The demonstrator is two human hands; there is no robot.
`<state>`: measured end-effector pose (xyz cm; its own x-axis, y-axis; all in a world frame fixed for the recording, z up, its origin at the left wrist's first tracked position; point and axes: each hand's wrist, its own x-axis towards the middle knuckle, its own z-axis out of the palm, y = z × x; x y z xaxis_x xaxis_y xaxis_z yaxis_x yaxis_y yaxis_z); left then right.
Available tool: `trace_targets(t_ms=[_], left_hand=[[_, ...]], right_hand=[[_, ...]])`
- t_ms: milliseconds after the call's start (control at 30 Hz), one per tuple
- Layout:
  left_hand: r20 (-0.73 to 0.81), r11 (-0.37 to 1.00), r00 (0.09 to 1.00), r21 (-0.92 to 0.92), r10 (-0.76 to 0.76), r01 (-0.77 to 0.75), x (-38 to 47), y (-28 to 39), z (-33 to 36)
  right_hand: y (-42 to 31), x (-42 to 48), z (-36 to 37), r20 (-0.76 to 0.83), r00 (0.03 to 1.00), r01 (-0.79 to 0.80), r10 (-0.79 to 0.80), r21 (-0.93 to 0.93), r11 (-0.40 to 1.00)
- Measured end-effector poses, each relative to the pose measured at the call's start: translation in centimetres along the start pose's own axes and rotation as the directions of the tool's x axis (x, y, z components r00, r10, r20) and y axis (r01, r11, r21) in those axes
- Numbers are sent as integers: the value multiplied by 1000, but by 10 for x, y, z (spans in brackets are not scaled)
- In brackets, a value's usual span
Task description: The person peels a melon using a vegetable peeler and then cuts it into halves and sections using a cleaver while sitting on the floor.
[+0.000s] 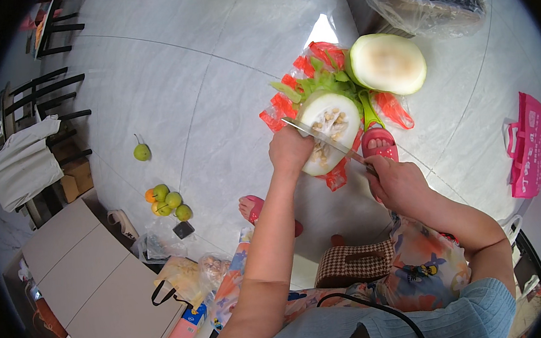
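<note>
A peeled winter melon piece [343, 102], its pale cut face upward with seeds and stringy pith, stands on a red and clear plastic bag [275, 113] on the floor. My right hand [398, 183] grips the handle of a kitchen knife [323, 138]. The blade lies slantwise over the cut face, its tip past the left rim. My left hand [290, 149] grips the melon's left side near the tip, its fingers partly hidden. Behind the piece lie green peelings [328, 82]. Another melon piece [387, 64] rests to the right, and a green-handled peeler [368, 109] lies between the two.
A bin [370, 11] lined with clear plastic stands beyond the melon. At left are several round fruits [173, 200] and a lone pear [142, 152]. A pink bag [531, 146] bearing writing lies right. My slippered feet flank a checked stool [354, 262]; a grey cabinet [93, 278] stands lower left.
</note>
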<state>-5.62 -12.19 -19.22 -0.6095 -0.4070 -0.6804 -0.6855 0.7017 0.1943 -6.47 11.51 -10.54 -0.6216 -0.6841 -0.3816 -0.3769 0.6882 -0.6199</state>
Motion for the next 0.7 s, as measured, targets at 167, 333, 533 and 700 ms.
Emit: trace_targets(t_ms=[167, 333, 533, 700], left_hand=[[22, 1000, 1000, -24, 0, 0, 0, -1, -1], [31, 1000, 1000, 3, -4, 4, 2, -3, -3], [5, 999, 999, -16, 32, -32, 5, -10, -2], [23, 1000, 999, -11, 22, -22, 4, -13, -6]], right_hand=[[1, -3, 2, -20, 999, 44, -45, -10, 999], [2, -2, 3, -2, 1000, 28, -29, -42, 999], [4, 0, 8, -24, 998, 52, -53, -65, 997], [5, 3, 11, -23, 998, 59, -61, -59, 997]])
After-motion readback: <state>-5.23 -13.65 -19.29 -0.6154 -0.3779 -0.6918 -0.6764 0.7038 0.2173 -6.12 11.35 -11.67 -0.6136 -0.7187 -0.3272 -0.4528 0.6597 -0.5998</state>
